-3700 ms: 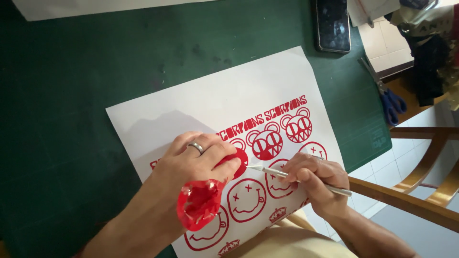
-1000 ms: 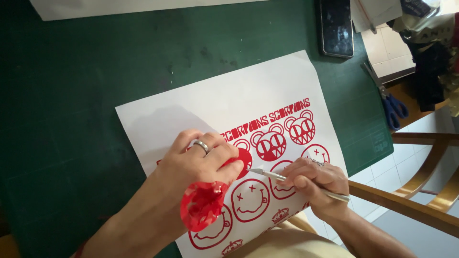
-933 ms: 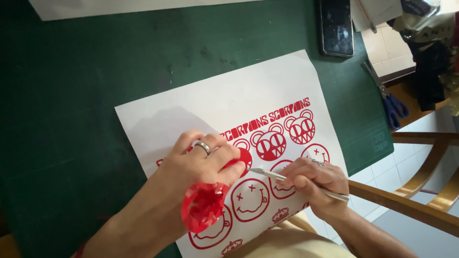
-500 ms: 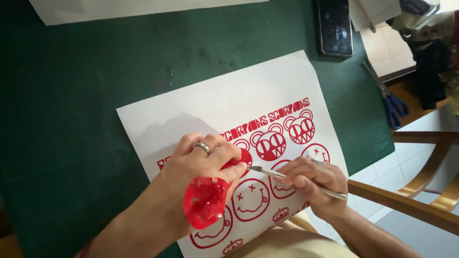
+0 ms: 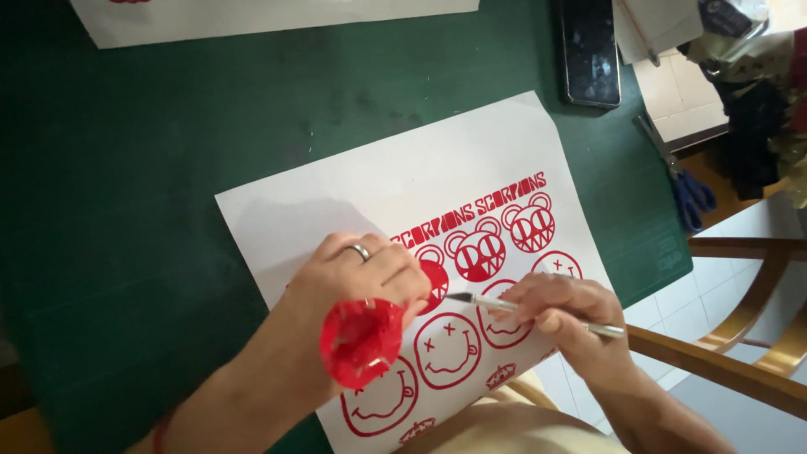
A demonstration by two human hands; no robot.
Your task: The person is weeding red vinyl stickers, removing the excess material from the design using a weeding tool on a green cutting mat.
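Observation:
A white sheet (image 5: 403, 185) printed with red bear heads, smiley faces and lettering lies on a green cutting mat (image 5: 168, 151). My left hand (image 5: 361, 273), a ring on one finger, presses down on the sheet beside a red bear head. A crumpled piece of peeled red film (image 5: 361, 340) sticks to that hand's wrist side. My right hand (image 5: 559, 315) holds a thin metal craft knife (image 5: 525, 308) like a pen. The knife's tip rests on the sheet just right of my left fingers, by the bear design.
A dark phone (image 5: 590, 50) lies at the mat's far edge. Blue-handled scissors (image 5: 681, 181) sit near the right edge. Another white sheet (image 5: 252, 17) lies along the top. A wooden chair frame (image 5: 731, 370) and tiled floor show at the lower right.
My left hand with the red film has shifted slightly on the sheet. The knife stays at the same design.

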